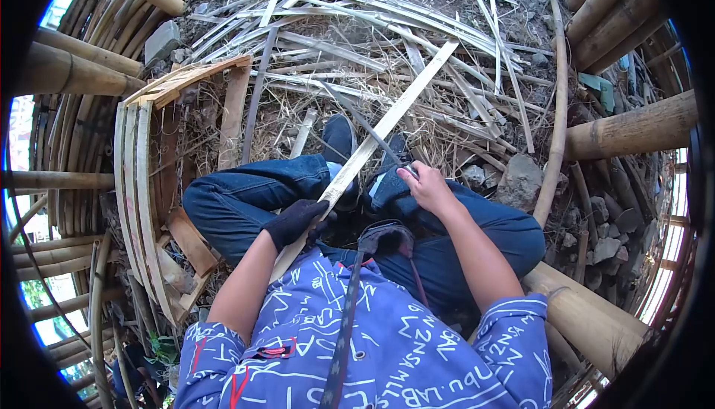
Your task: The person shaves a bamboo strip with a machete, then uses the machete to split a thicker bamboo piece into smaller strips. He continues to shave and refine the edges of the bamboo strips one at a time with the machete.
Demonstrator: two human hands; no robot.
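Note:
My left hand (298, 223), in a dark glove, is closed round a long pale bamboo strip (410, 100). The strip slants from my lap up and to the right, past my shoes, its far end over the litter on the ground. Bare, my right hand (428, 188) grips the handle of a long, narrow-bladed knife (350, 111). Its grey blade points forward and to the left, crossing the strip just ahead of my right hand. Both hands are above my folded legs in blue jeans (253, 197).
Many split bamboo strips (357, 10) lie scattered over the ground ahead. A slatted wooden crate (134, 185) stands at my left. Thick bamboo poles (633, 127) frame both sides, with stones (521, 182) on the right. A strap (348, 327) hangs down my front.

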